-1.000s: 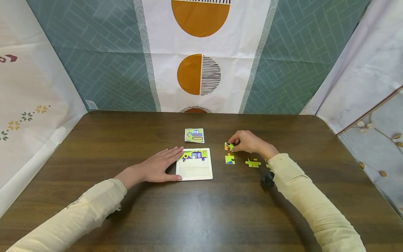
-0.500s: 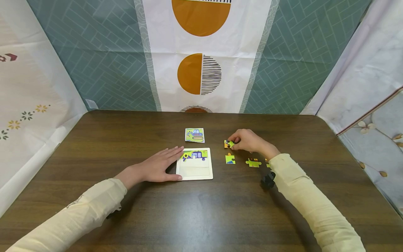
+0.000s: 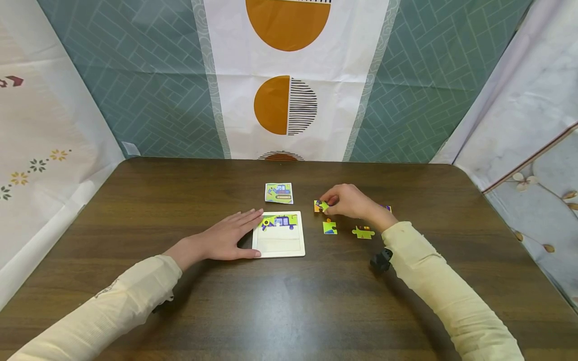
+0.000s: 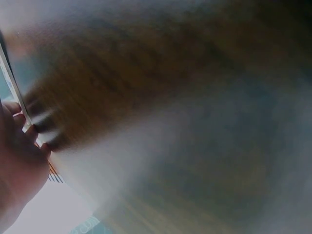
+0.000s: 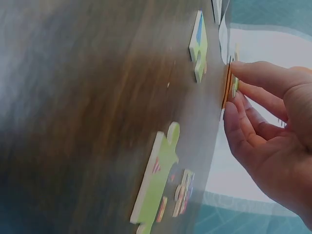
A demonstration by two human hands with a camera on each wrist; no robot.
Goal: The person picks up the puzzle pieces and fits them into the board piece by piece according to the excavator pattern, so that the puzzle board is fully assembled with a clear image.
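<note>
A white puzzle tray point(image 3: 280, 248) lies on the table with its upper row filled by joined pieces of a purple vehicle picture. My left hand point(image 3: 228, 237) rests flat at the tray's left edge, fingers straight; the left wrist view shows only part of this hand point(image 4: 22, 170). To the right of the tray, my right hand point(image 3: 349, 202) pinches a puzzle piece point(image 3: 320, 206) of green, orange and dark colours between thumb and fingers. In the right wrist view the pinched piece point(image 5: 235, 85) is seen edge-on, off the table. Just below that hand lies a green and blue puzzle piece point(image 3: 330, 228).
A green puzzle piece point(image 3: 363, 232) lies farther right, and another piece point(image 3: 388, 208) shows partly behind the right wrist. Behind the tray stands a small picture card point(image 3: 279, 193) of an excavator. Hanging cloths border the brown table point(image 3: 280, 301) at back and sides.
My right hand has moved left toward the tray, carrying the pinched puzzle piece, which has turned slightly. The left hand and the tray have stayed in place.
</note>
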